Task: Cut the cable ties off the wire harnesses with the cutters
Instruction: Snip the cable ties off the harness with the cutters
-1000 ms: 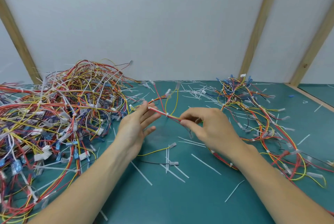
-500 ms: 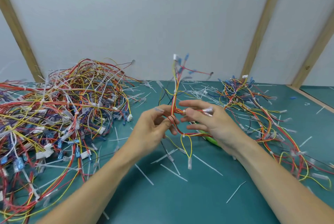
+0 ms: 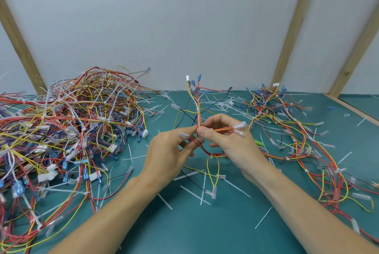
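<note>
Red, yellow and white wires of one wire harness [image 3: 198, 110] stand upright between your hands above the green mat [image 3: 205, 229]. Your left hand [image 3: 170, 151] and right hand [image 3: 229, 141] both pinch it, thumbs meeting mid-bundle. A white cable tie [image 3: 197, 108] sits just above your grip. Green cutters [image 3: 258, 143] peek out behind your right hand.

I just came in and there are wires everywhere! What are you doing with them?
A person holds one wire harness upright over the green table, pinching it with both the left hand and the right hand. A big tangled pile lies to the left, a smaller pile to the right, with snipped white cable ties scattered around. Neither hand holds cutters.
</note>
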{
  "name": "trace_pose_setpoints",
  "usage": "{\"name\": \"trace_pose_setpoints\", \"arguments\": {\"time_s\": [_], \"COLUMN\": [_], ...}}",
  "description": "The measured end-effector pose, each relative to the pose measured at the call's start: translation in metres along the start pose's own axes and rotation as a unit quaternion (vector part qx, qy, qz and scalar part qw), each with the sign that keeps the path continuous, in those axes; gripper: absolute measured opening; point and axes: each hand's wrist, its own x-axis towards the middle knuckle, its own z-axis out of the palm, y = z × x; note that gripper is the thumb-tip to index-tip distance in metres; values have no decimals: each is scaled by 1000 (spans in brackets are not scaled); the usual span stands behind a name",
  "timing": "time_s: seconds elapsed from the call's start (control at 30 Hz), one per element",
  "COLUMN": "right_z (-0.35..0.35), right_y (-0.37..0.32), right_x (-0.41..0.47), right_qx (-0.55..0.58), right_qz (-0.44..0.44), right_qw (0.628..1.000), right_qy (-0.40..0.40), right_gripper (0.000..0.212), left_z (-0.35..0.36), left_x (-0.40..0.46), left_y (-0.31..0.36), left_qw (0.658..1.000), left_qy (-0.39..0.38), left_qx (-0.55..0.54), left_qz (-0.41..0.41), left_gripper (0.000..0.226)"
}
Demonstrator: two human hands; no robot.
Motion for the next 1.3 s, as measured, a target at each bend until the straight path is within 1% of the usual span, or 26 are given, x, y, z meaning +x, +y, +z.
{"name": "trace_pose_setpoints", "arguments": {"time_s": [0.1,0.2,0.27,0.3,0.37,0.43,0.5,0.53,0.6,0.7,0.77,0.83,0.93,1.0,1.1,1.2,1.3], "right_z": [3,1,0,1,1,-2,-9,-12,-17,-20,-22,-24,-28,-30,-31,-33,-32], "right_y": [-1,-2,-4,-5,-7,-12,-17,-18,-20,-22,-23,-23,-20,-17,-14,-13,-12], "right_x": [0,0,0,0,1,3,5,5,4,3,4,6,8,9,11,11,9], "right_qx": [-9,-16,-15,1,67,135,199,233,301,361,385,416,459,479,499,506,497], "right_qz": [-8,-8,-2,3,19,34,47,56,81,105,110,114,117,121,122,121,117], "right_qw": [999,1000,1000,1000,997,989,977,968,947,925,915,901,880,869,858,854,859], "right_qy": [32,9,9,13,30,49,64,72,73,61,54,44,30,23,8,-6,-13], "right_gripper": [23,10,3,7,22,28,28,28,23,8,7,6,5,5,6,7,8], "left_z": [-2,-2,-4,-4,-5,-9,-14,-16,-15,-8,-7,-8,-8,-6,-7,-11,-15], "left_x": [-1,0,1,1,3,5,8,10,13,13,12,10,7,4,3,5,7], "left_y": [2,2,5,6,9,8,4,0,-5,-7,-6,-4,2,6,9,8,5], "left_qw": [999,996,992,991,991,988,978,973,964,959,953,936,907,895,881,865,850], "left_qy": [30,54,72,79,100,146,197,205,180,76,-9,-83,-174,-222,-244,-223,-216], "left_qx": [10,43,69,71,36,-18,-62,-87,-152,-210,-241,-287,-337,-348,-374,-417,-449], "left_qz": [35,63,71,76,80,46,-19,-58,-122,-175,-185,-187,-182,-167,-153,-166,-171], "left_gripper": [17,13,16,15,7,9,17,19,21,30,31,24,28,26,16,11,11]}}
